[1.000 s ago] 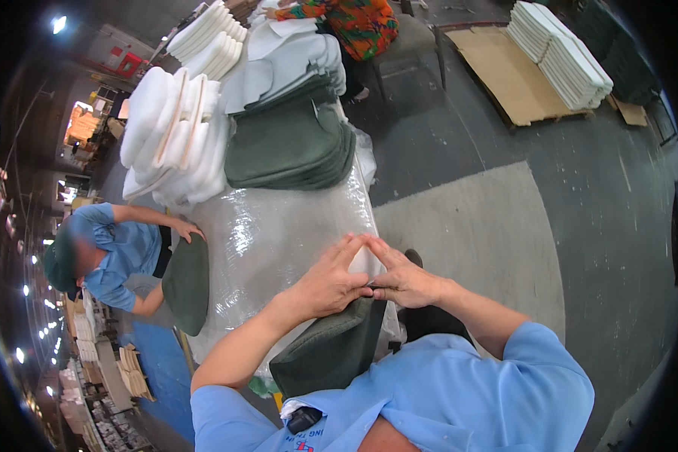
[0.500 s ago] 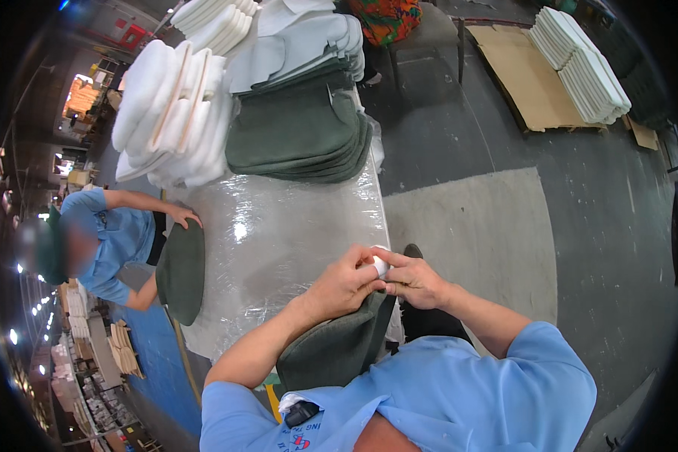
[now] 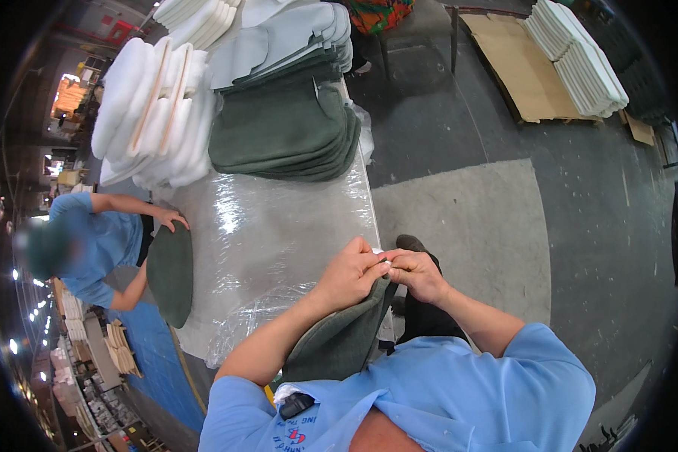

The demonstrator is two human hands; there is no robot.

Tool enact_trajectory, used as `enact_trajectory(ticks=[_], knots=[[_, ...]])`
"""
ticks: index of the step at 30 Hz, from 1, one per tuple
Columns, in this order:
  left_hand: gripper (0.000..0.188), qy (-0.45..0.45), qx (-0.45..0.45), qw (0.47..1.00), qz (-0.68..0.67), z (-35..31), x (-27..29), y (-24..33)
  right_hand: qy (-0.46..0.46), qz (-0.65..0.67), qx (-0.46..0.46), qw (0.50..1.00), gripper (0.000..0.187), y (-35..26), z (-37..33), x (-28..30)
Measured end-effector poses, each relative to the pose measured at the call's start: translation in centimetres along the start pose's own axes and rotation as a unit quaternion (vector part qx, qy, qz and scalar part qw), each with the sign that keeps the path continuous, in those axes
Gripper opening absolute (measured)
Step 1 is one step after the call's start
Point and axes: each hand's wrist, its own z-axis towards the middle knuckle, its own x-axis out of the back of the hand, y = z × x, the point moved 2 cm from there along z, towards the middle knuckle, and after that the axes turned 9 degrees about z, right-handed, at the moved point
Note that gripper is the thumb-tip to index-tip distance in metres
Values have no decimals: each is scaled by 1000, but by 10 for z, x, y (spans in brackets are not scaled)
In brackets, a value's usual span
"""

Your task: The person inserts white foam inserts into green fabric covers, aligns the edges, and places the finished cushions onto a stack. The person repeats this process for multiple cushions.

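Observation:
Against my body leans a dark green fabric cushion cover (image 3: 335,339), one corner pointing up and away from me. My left hand (image 3: 348,273) is closed on that corner, thumb and fingers pinching the fabric edge. Pressed against it from the other side, my right hand (image 3: 418,276) is also closed on the corner, its fingertips meeting the left ones. A little soft white material (image 3: 377,251) peeks out between the fingers; most of it is hidden by them. The cover's lower end lies behind my left forearm and shirt.
A plastic-covered table (image 3: 271,218) lies ahead on the left. On it stand stacked dark green covers (image 3: 279,139), grey pieces (image 3: 241,56) and white padding (image 3: 154,113). Across it, a co-worker (image 3: 109,233) holds another green cushion (image 3: 171,275). White pads (image 3: 576,60) rest on cardboard (image 3: 516,68), far right.
Less of the white material shows at the corner now, and my fingers have closed tighter around it. The table and stacks have shifted left in view.

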Motion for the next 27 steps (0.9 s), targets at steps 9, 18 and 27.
enact_trajectory(ticks=[9, 18, 27], knots=[[37, -196, 196, 943, -184, 35, -3, -39, 39, 77, -101, 991, 17, 13, 13, 21], [30, -71, 172, 966, -182, 21, -10, -62, 30, -45, -103, 993, 20, 2, 31, 9], [21, 87, -168, 981, -39, 3, 7, -34, -2, -298, 121, 947, 20, -22, 18, -16]])
